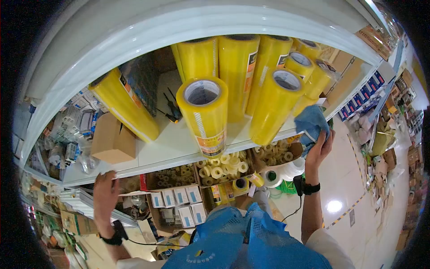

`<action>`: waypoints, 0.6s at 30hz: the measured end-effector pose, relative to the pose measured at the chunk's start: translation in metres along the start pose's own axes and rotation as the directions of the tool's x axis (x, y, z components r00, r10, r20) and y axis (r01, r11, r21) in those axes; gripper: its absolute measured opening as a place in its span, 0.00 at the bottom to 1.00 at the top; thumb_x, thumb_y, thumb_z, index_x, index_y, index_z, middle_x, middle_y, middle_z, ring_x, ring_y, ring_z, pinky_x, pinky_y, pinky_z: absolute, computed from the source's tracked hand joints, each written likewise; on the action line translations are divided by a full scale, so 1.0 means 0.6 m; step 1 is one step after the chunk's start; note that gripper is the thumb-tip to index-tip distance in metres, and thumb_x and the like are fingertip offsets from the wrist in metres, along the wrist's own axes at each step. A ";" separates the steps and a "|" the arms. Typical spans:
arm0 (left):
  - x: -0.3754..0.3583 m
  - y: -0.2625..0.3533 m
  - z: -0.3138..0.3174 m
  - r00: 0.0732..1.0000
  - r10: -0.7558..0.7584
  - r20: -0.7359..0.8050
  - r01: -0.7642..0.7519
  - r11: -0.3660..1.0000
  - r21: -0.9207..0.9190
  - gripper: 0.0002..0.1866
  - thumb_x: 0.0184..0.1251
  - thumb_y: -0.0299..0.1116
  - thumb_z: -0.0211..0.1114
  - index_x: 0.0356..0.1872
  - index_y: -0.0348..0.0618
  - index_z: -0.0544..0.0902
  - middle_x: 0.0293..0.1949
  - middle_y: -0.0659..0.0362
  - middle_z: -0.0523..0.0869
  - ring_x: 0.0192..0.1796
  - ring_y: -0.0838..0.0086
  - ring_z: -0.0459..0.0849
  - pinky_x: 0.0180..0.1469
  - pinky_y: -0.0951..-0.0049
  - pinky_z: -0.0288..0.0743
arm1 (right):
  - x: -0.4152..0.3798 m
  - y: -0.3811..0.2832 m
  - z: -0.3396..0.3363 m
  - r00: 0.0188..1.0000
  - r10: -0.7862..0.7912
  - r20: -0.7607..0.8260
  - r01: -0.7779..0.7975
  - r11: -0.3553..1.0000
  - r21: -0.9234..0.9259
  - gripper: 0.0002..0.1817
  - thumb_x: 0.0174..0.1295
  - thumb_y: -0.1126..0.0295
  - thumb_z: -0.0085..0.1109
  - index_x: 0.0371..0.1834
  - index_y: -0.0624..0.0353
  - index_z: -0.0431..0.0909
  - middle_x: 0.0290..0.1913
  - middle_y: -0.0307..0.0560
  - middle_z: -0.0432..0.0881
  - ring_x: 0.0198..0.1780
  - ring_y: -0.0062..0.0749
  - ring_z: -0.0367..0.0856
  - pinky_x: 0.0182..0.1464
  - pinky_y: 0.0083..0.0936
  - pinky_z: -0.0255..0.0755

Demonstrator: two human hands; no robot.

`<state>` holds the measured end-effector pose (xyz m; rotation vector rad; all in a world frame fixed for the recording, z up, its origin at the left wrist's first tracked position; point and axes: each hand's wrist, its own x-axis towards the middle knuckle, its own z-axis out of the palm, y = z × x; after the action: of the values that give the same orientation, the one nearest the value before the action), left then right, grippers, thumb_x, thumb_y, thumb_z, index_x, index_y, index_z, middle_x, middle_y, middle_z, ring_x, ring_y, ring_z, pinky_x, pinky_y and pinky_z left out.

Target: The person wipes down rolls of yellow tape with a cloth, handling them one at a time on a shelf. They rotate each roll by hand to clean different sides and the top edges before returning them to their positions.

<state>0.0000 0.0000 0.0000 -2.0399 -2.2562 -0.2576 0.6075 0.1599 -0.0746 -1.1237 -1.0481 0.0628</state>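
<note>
Your right hand [320, 150] at three o'clock grips a blue cloth [311, 123], bunched probably for control; left hand [105, 197], eight o'clock, beside shelf [163, 150], grip unclear.

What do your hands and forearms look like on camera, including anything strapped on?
My left hand and right hand are ungloved. Each wrist wears a black band, left and right, with a small dark device attached. A thin dark cable runs from the left one, another from the right. The forearms are bare, below white sleeves.
</note>
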 end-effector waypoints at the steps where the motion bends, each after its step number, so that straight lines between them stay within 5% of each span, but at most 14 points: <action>1: 0.005 -0.004 -0.005 1.000 0.003 -0.008 -0.003 1.000 0.007 0.13 0.66 0.28 0.62 0.51 0.41 0.79 0.46 0.45 0.85 0.55 0.47 0.80 0.61 0.50 0.71 | 0.000 -0.014 0.008 0.999 0.007 0.038 -0.006 1.000 -0.028 0.13 0.73 0.66 0.50 0.48 0.67 0.74 0.46 0.47 0.71 0.48 0.34 0.70 0.54 0.25 0.64; 3: -0.023 -0.025 -0.077 0.991 -0.113 0.076 0.123 0.981 -0.147 0.11 0.68 0.26 0.60 0.50 0.38 0.79 0.44 0.48 0.85 0.47 0.57 0.84 0.50 0.63 0.77 | 0.012 -0.056 -0.004 0.996 0.011 0.083 -0.006 0.998 -0.068 0.14 0.72 0.66 0.49 0.46 0.69 0.75 0.47 0.48 0.71 0.48 0.40 0.71 0.56 0.29 0.65; 4: -0.015 -0.050 -0.116 0.979 -0.164 0.125 0.172 0.983 -0.056 0.10 0.70 0.27 0.60 0.50 0.39 0.79 0.44 0.50 0.85 0.45 0.62 0.85 0.48 0.67 0.78 | 0.006 -0.075 0.005 0.987 -0.043 0.156 0.058 0.994 -0.096 0.13 0.72 0.67 0.49 0.44 0.69 0.76 0.46 0.49 0.71 0.48 0.40 0.70 0.55 0.28 0.65; 5: -0.016 -0.094 -0.130 0.990 -0.140 0.026 0.143 0.974 -0.174 0.10 0.70 0.27 0.61 0.50 0.39 0.79 0.44 0.50 0.84 0.46 0.59 0.84 0.49 0.65 0.78 | 0.002 -0.095 0.013 0.967 -0.097 0.237 0.128 0.984 -0.120 0.12 0.71 0.68 0.49 0.41 0.69 0.76 0.45 0.50 0.71 0.47 0.39 0.70 0.54 0.27 0.65; 7: 0.008 -0.155 -0.154 0.961 0.213 -0.174 -0.187 0.970 0.158 0.10 0.69 0.26 0.61 0.49 0.39 0.80 0.45 0.50 0.85 0.48 0.56 0.83 0.52 0.62 0.76 | -0.008 -0.122 0.037 0.951 -0.187 0.248 0.223 0.966 -0.129 0.11 0.70 0.70 0.49 0.38 0.69 0.76 0.41 0.51 0.71 0.43 0.38 0.71 0.49 0.27 0.66; 11: 0.098 0.054 -0.202 0.983 0.181 -0.015 -0.181 0.984 -0.002 0.13 0.68 0.28 0.62 0.52 0.36 0.80 0.48 0.47 0.84 0.53 0.51 0.81 0.56 0.59 0.75 | -0.030 -0.133 0.105 0.924 -0.092 0.371 0.057 0.993 0.103 0.11 0.71 0.68 0.51 0.38 0.68 0.74 0.31 0.46 0.72 0.35 0.34 0.70 0.41 0.28 0.65; 13: 0.150 0.120 -0.179 0.960 0.279 0.028 -0.278 0.960 -0.040 0.15 0.68 0.30 0.62 0.53 0.37 0.79 0.48 0.46 0.84 0.54 0.51 0.81 0.56 0.59 0.75 | -0.038 -0.150 0.144 0.884 0.216 0.415 -0.284 0.952 0.109 0.14 0.72 0.64 0.53 0.39 0.67 0.75 0.31 0.43 0.74 0.36 0.26 0.69 0.41 0.27 0.65; 15: 0.198 0.143 -0.141 0.797 0.592 -0.119 -0.603 0.777 -0.178 0.15 0.69 0.32 0.61 0.53 0.38 0.79 0.47 0.46 0.84 0.52 0.51 0.82 0.55 0.59 0.75 | -0.040 -0.144 0.197 0.865 0.247 0.437 -0.374 0.898 0.232 0.14 0.72 0.63 0.53 0.40 0.67 0.76 0.33 0.41 0.75 0.37 0.24 0.69 0.42 0.25 0.66; 17: 0.252 0.279 -0.109 0.828 0.539 -0.153 -0.551 0.732 -0.401 0.16 0.73 0.33 0.58 0.58 0.38 0.76 0.52 0.48 0.84 0.56 0.54 0.82 0.60 0.60 0.74 | -0.050 -0.152 0.240 0.845 0.277 0.457 -0.455 0.822 0.343 0.15 0.72 0.61 0.54 0.40 0.66 0.77 0.34 0.40 0.76 0.38 0.21 0.69 0.43 0.24 0.66; 18: 0.278 0.314 -0.092 0.738 0.627 -0.248 -0.666 0.616 -0.422 0.15 0.74 0.33 0.57 0.56 0.38 0.76 0.51 0.48 0.84 0.56 0.56 0.83 0.59 0.61 0.75 | -0.056 -0.164 0.260 0.830 0.271 0.488 -0.474 0.803 0.360 0.16 0.73 0.60 0.52 0.45 0.66 0.77 0.37 0.40 0.78 0.40 0.21 0.71 0.46 0.23 0.67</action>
<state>0.1673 0.1708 0.0960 -2.8698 -1.3147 -0.8865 0.4350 0.2045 -0.0165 -0.8685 -1.0805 0.8801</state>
